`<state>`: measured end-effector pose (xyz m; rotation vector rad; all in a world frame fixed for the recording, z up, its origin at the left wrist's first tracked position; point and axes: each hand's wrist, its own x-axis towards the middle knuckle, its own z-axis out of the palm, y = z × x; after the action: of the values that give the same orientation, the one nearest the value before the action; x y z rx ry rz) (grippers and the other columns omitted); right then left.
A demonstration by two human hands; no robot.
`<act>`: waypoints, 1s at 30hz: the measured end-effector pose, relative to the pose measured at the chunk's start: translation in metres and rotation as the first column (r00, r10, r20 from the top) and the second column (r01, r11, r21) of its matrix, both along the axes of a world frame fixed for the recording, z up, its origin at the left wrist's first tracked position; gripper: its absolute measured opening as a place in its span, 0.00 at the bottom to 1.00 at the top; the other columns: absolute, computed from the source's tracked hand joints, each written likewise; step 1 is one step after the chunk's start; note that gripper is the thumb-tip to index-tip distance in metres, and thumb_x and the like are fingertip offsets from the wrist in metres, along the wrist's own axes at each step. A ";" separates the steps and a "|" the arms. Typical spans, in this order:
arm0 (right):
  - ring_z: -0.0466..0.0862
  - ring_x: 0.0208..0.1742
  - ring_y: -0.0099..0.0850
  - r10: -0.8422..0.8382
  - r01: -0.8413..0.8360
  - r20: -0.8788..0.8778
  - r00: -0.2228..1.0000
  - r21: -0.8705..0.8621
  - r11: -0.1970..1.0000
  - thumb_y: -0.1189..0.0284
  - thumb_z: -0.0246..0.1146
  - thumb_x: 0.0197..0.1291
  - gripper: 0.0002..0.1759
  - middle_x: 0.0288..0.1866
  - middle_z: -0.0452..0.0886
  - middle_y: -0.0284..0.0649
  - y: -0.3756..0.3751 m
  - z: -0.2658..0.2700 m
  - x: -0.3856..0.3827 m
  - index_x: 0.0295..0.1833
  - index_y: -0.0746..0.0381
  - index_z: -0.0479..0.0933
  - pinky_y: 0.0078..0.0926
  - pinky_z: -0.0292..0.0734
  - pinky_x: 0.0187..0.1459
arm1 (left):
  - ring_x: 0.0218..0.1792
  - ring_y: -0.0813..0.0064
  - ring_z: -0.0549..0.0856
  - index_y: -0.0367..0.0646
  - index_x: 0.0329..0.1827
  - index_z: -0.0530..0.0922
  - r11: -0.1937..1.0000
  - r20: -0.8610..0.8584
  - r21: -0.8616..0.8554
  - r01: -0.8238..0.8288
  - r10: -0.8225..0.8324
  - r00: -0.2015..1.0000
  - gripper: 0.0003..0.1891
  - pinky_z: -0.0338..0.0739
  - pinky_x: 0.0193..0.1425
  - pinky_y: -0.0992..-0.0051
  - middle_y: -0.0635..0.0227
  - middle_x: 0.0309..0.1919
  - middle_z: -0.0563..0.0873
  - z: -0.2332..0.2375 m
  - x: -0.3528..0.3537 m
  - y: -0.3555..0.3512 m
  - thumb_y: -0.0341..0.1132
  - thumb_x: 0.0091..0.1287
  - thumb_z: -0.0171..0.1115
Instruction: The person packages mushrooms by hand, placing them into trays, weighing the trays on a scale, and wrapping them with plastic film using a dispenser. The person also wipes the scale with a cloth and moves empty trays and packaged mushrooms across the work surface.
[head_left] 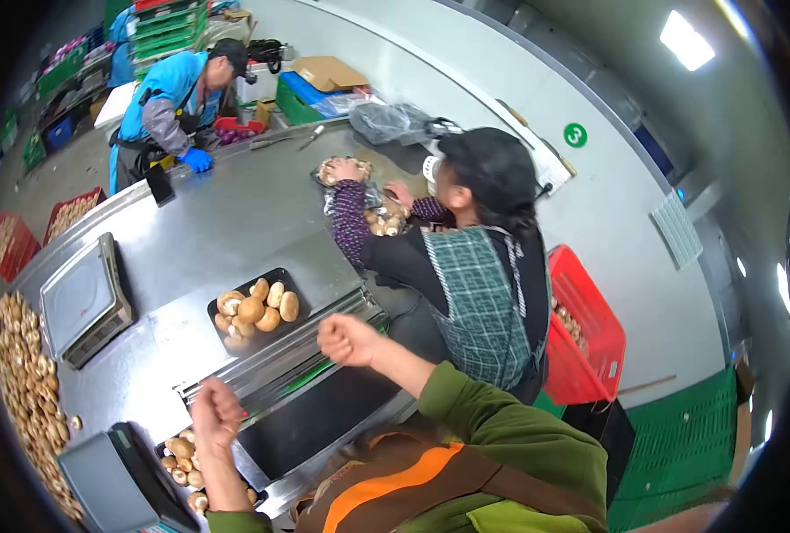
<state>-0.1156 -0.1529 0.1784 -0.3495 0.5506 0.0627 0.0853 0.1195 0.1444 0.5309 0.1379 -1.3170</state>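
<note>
My left hand [217,413] is raised above the front edge of the steel table, its fingers curled closed. My right hand [349,340] is over the metal wrapping device [279,355], also with curled fingers. Whether anything thin is between the fingers of either hand cannot be made out. Between and beyond my hands, a black tray [288,339] of brown mushrooms [251,309] rests on the table. More mushrooms [182,457] lie in another tray, partly hidden behind my left forearm.
A flat scale [79,298] and a second device [115,484] stand left, near a large mushroom pile [31,382]. One co-worker [475,258] handles packed mushrooms close on the right; another [168,107] stands across the table [208,204]. A red crate [590,346] is at right.
</note>
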 end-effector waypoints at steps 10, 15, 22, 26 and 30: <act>0.83 0.49 0.36 -0.115 0.401 0.411 0.904 -0.727 0.558 0.59 0.45 0.71 0.22 0.51 0.81 0.48 -0.081 0.059 0.151 0.49 0.65 0.78 0.29 0.77 0.50 | 0.57 0.67 0.78 0.33 0.56 0.77 0.884 0.983 -0.046 -0.465 0.123 0.137 0.24 0.68 0.62 0.69 0.53 0.52 0.82 0.055 0.107 -0.114 0.46 0.75 0.44; 0.85 0.39 0.34 -0.025 -0.103 -0.117 0.993 -0.943 0.317 0.60 0.43 0.72 0.26 0.41 0.83 0.48 -0.105 -0.041 0.172 0.46 0.73 0.76 0.28 0.81 0.42 | 0.60 0.54 0.75 0.31 0.47 0.81 0.910 0.914 0.129 -0.395 -0.263 -0.308 0.21 0.66 0.65 0.68 0.46 0.56 0.78 -0.022 0.101 -0.123 0.41 0.73 0.46; 0.82 0.30 0.29 -0.077 -0.310 -0.313 0.947 -0.949 0.054 0.53 0.52 0.68 0.27 0.31 0.82 0.43 -0.092 -0.022 0.145 0.37 0.69 0.79 0.23 0.81 0.33 | 0.60 0.53 0.72 0.36 0.59 0.70 0.904 0.918 0.305 -0.300 -0.362 -0.159 0.29 0.61 0.67 0.61 0.48 0.56 0.75 0.018 0.068 -0.092 0.48 0.62 0.60; 0.80 0.33 0.25 0.064 -0.495 -0.497 0.866 -0.830 0.255 0.48 0.55 0.64 0.27 0.34 0.80 0.38 -0.084 0.009 0.115 0.41 0.64 0.79 0.25 0.80 0.32 | 0.48 0.58 0.79 0.37 0.60 0.68 0.944 0.976 0.188 -0.271 -0.210 -0.052 0.36 0.72 0.55 0.66 0.53 0.45 0.80 0.022 0.058 -0.081 0.45 0.52 0.72; 0.81 0.31 0.23 0.201 -0.448 -0.400 0.894 -0.817 0.363 0.53 0.60 0.63 0.22 0.32 0.80 0.36 -0.081 -0.001 0.085 0.41 0.64 0.78 0.21 0.81 0.31 | 0.31 0.80 0.76 0.34 0.52 0.75 0.938 0.945 0.277 -0.210 -0.226 0.235 0.22 0.72 0.37 0.76 0.68 0.31 0.80 0.015 0.062 -0.074 0.43 0.63 0.64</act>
<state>-0.0308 -0.2336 0.1776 -1.5720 0.7138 0.2053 0.1472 0.0459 0.1593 1.6268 -0.7359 -0.7148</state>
